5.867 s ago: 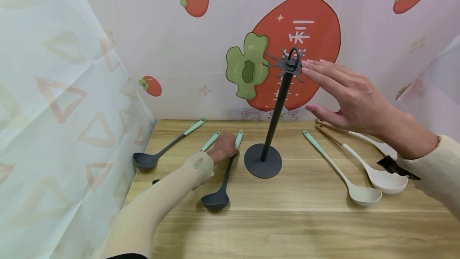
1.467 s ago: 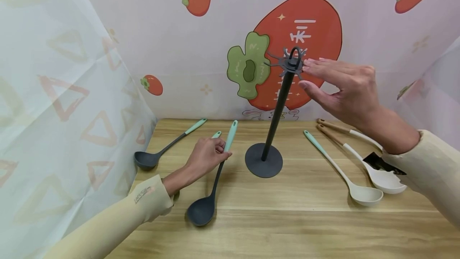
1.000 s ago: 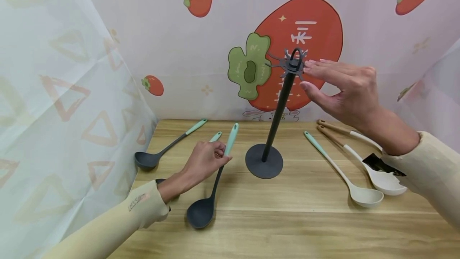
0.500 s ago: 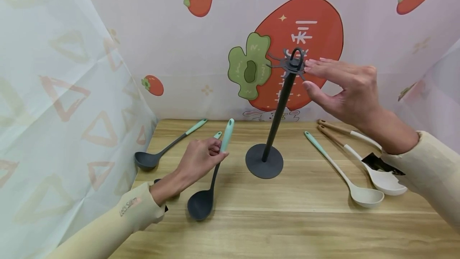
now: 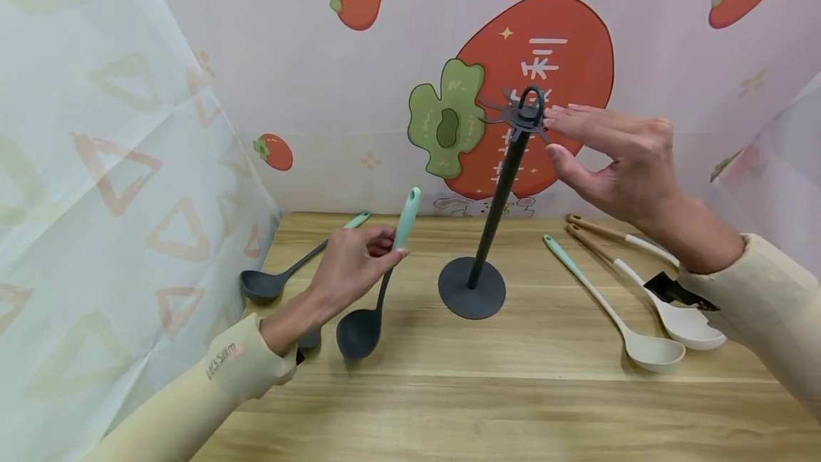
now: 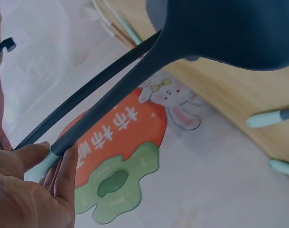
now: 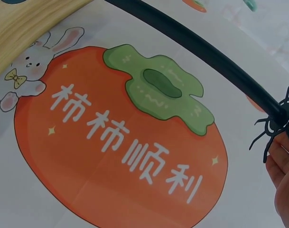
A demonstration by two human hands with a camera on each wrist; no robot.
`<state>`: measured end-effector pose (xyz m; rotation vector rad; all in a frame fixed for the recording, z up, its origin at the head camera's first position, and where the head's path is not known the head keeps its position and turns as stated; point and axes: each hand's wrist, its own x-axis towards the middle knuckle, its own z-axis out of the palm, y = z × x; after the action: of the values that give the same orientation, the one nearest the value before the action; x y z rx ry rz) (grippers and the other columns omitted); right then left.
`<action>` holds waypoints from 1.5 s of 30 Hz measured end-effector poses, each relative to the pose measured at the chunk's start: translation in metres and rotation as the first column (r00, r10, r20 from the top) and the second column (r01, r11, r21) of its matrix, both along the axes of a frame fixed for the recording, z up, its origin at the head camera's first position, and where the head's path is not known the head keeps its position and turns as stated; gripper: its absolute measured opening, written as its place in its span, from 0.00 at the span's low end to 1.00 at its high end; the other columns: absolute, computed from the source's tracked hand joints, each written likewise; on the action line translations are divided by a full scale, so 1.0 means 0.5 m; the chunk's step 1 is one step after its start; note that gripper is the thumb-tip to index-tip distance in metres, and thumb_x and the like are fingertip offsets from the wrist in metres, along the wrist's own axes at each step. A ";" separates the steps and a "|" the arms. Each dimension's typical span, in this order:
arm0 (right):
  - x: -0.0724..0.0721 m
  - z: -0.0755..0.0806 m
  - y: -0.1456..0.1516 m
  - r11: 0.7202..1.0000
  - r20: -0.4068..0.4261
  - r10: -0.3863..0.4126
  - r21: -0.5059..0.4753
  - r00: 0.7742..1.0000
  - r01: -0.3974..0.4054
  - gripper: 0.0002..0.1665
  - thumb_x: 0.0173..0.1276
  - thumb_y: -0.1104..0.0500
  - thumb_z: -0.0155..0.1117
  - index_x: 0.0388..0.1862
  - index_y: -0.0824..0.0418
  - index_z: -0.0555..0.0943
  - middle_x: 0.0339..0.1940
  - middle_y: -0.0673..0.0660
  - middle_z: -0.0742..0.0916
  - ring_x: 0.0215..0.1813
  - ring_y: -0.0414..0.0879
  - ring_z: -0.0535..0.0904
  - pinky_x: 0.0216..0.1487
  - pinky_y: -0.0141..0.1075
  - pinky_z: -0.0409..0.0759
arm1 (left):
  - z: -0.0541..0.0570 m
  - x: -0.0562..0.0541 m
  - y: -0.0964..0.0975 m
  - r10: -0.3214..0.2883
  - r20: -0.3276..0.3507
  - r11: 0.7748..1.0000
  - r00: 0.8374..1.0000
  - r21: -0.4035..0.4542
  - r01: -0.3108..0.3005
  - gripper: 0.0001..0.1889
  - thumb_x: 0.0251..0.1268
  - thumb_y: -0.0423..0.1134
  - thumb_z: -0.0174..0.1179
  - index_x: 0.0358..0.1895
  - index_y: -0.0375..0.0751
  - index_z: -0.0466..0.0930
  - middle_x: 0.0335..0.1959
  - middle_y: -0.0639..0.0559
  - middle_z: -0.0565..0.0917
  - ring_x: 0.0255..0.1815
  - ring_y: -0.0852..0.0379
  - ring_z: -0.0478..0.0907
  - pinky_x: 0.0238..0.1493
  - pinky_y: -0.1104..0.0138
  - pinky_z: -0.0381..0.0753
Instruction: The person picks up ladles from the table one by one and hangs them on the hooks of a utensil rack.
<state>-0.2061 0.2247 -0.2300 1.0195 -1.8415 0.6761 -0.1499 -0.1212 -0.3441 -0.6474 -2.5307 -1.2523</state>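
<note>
My left hand (image 5: 355, 262) pinches a dark grey ladle (image 5: 359, 334) by its mint handle, with the handle upward. Seen in the left wrist view, the ladle's bowl (image 6: 229, 33) hangs in the air, and thumb and fingers grip the lower end of the mint part. To its right stands a black utensil rack (image 5: 500, 198) with a round base, a post, a ring of hooks and a top loop. My right hand (image 5: 616, 155) has its fingers straight, their tips touching the hook ring (image 7: 277, 121). The hooks in sight carry nothing.
Another grey ladle (image 5: 263, 285) lies at the table's left edge. A dark utensil (image 5: 310, 339) is mostly hidden behind my left wrist. On the right lie a cream ladle (image 5: 651, 350) with a mint handle and white utensils (image 5: 693, 326) with wooden handles, partly behind my right sleeve.
My left hand reached to the ladle, took it by the handle and has raised it from the table. My right hand stays at the rack top; the hook ring seems turned slightly.
</note>
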 end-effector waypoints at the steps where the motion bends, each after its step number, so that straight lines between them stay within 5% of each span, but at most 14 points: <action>1: -0.001 -0.001 0.000 1.000 -0.002 0.002 -0.003 1.000 -0.002 0.35 0.76 0.36 0.62 0.48 0.67 0.92 0.47 0.65 0.92 0.49 0.68 0.90 0.65 0.26 0.76 | 0.006 -0.001 0.000 0.003 -0.002 1.000 1.000 0.006 -0.003 0.13 0.63 0.32 0.76 0.49 0.31 0.90 0.36 0.45 0.92 0.36 0.55 0.92 0.38 0.65 0.90; 21: -0.008 -0.004 -0.013 0.999 -0.030 -0.023 -0.037 0.999 0.022 0.34 0.75 0.37 0.63 0.44 0.68 0.93 0.45 0.66 0.92 0.49 0.67 0.90 0.63 0.22 0.75 | 0.094 -0.039 0.018 -0.006 -0.119 0.994 0.993 0.104 0.018 0.12 0.62 0.29 0.76 0.47 0.30 0.90 0.35 0.43 0.93 0.34 0.53 0.93 0.40 0.59 0.91; 33: -0.007 -0.004 -0.015 0.999 -0.029 -0.006 -0.045 1.000 0.005 0.30 0.73 0.39 0.66 0.45 0.66 0.93 0.45 0.64 0.93 0.49 0.66 0.91 0.64 0.28 0.78 | 0.115 -0.051 0.034 -0.018 -0.153 0.992 0.988 0.124 0.037 0.09 0.62 0.28 0.74 0.45 0.31 0.90 0.33 0.45 0.93 0.33 0.55 0.92 0.39 0.63 0.90; 45: 0.000 -0.004 -0.013 0.998 -0.020 -0.014 -0.061 1.000 0.013 0.26 0.70 0.44 0.68 0.44 0.67 0.93 0.45 0.64 0.93 0.48 0.68 0.90 0.64 0.29 0.79 | 0.145 -0.071 0.061 -0.023 -0.260 0.991 0.965 0.124 0.057 0.09 0.63 0.31 0.74 0.45 0.32 0.91 0.33 0.46 0.93 0.33 0.57 0.92 0.38 0.63 0.90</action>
<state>-0.2062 0.2180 -0.2321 0.9699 -1.7982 0.7071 -0.1856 -0.0909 -0.2717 -0.7791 -2.2159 -1.2449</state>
